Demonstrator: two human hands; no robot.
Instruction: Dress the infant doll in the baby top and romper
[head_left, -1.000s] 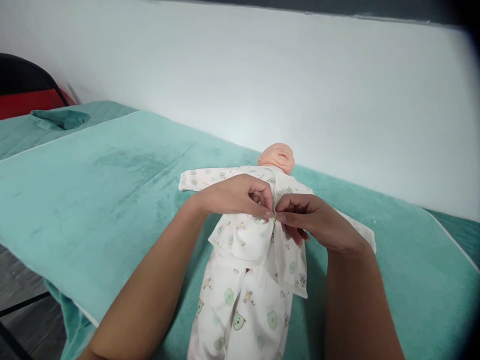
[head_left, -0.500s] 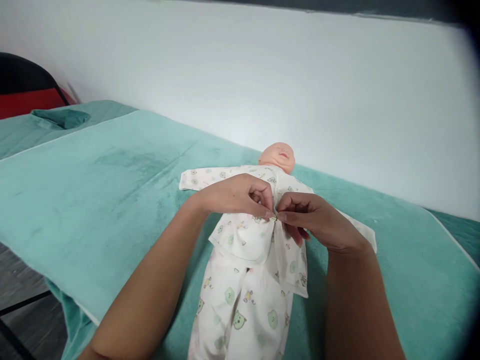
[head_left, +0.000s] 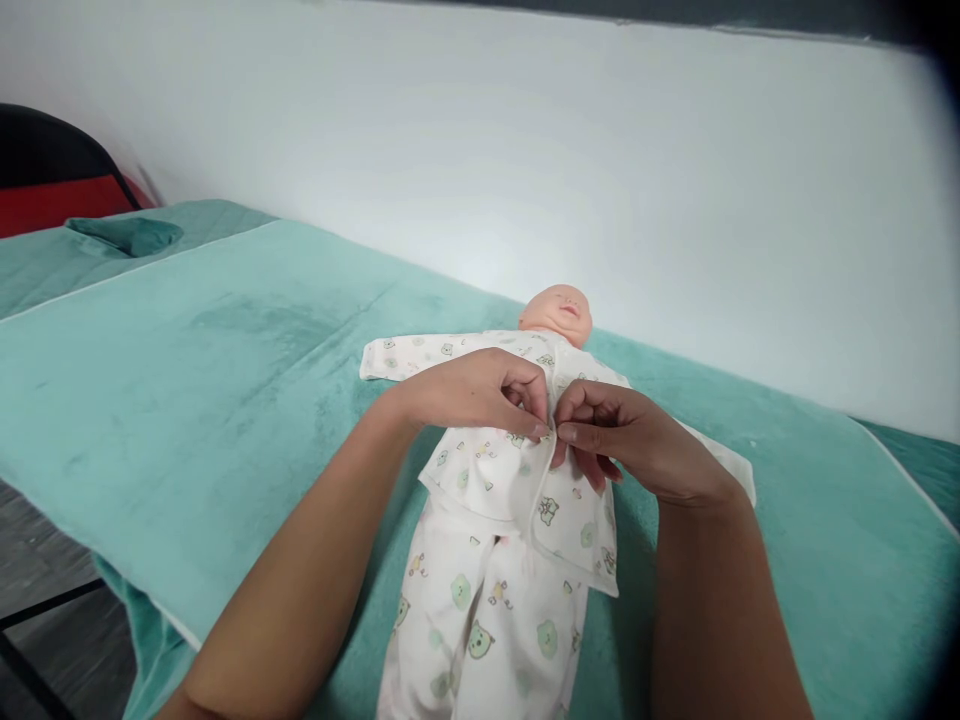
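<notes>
A baby doll [head_left: 555,313] lies on its back, dressed in a white printed jacket [head_left: 480,470] and matching trousers [head_left: 480,620]. Both sleeves stretch out to the sides. My left hand [head_left: 495,390] pinches the jacket's front edge at the doll's middle, thumb against fingers. Close beside it, my right hand [head_left: 619,430] pinches the other front edge between thumb and forefinger. The two fingertips almost meet at the front opening; any fastener between them is too small and covered to make out. Below the hands, the front panels lie together with the right one's border on top.
A teal cloth [head_left: 187,400] with a white seam covers the table under the doll. Behind it rises a white wall [head_left: 525,150]. A black and red chair [head_left: 60,170] stands at the far left, near a rumpled fold of cloth [head_left: 127,235].
The right front panel of the jacket has swung in over the left one below my hands, and its folded edge has flattened. Both hands stay nearly in place, the right fingertips slightly shifted.
</notes>
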